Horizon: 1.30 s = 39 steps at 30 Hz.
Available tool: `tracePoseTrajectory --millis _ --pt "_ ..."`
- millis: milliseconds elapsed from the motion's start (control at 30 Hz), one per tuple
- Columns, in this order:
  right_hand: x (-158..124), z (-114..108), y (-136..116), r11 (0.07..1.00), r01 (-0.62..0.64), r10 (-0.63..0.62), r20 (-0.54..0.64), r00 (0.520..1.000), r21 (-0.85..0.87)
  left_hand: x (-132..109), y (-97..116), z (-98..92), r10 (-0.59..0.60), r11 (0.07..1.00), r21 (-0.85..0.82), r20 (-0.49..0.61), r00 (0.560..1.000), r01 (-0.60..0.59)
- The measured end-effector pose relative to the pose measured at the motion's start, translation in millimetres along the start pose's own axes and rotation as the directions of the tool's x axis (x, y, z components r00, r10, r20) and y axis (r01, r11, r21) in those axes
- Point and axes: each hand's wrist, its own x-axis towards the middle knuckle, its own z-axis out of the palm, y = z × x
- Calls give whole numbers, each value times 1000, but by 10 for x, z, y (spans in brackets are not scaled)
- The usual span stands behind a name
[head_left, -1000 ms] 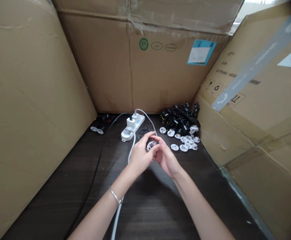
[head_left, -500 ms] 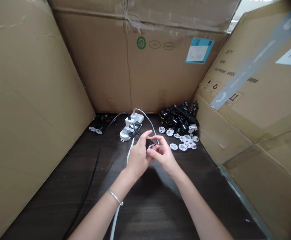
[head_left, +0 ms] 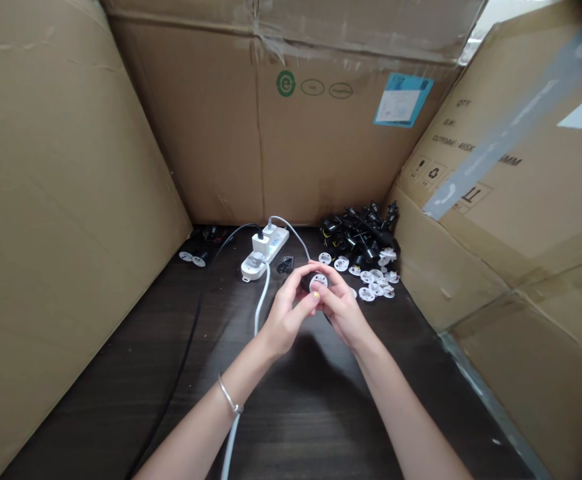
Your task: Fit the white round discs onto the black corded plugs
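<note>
Both hands are together above the dark table, holding a small black lamp post by its cylindrical base. A white round disc (head_left: 319, 281) covers the end of that base and faces me. My left hand (head_left: 291, 310) wraps the base from the left, its thumb near the disc's lower edge. My right hand (head_left: 339, 301) curls around from the right, with its thumb pressed on the disc. Beyond my left fingers a black lantern-like end (head_left: 285, 265) shows; the stem between is hidden. A small yellow spot lies by the left thumb tip.
A white power strip (head_left: 251, 269) with plugs and cables stands ahead, left of my hands. Several black lamp parts (head_left: 361, 233) are heaped at the back right, with loose white discs (head_left: 368, 293) before them. More parts (head_left: 199, 257) lie back left. Cardboard boxes (head_left: 311, 153) wall the table.
The lamp post has turned in my hands: its white disc now faces me, and its lantern end has swung right, off the power strip. My right thumb has moved onto the disc.
</note>
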Motion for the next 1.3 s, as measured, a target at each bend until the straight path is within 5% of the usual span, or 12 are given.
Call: tracePoseTrajectory --millis 367,500,767,1033,1300 --pt "-48 46 149 911 150 -157 15 988 -383 45 -2 36 -121 980 -179 -204 971 84" --pt "-61 43 131 924 153 -135 75 988 -351 59 7 2 -144 979 -175 -224 964 105" --pt "-84 87 102 972 134 -111 128 986 -193 76 -5 -28 -7 996 80 -320 947 34" --pt "-36 56 36 996 55 -57 -31 998 -77 55 -2 -26 -150 977 -164 -70 986 137" --pt "-48 36 41 997 45 -50 -77 996 -57 8 -76 10 -33 999 41 -69 997 36"
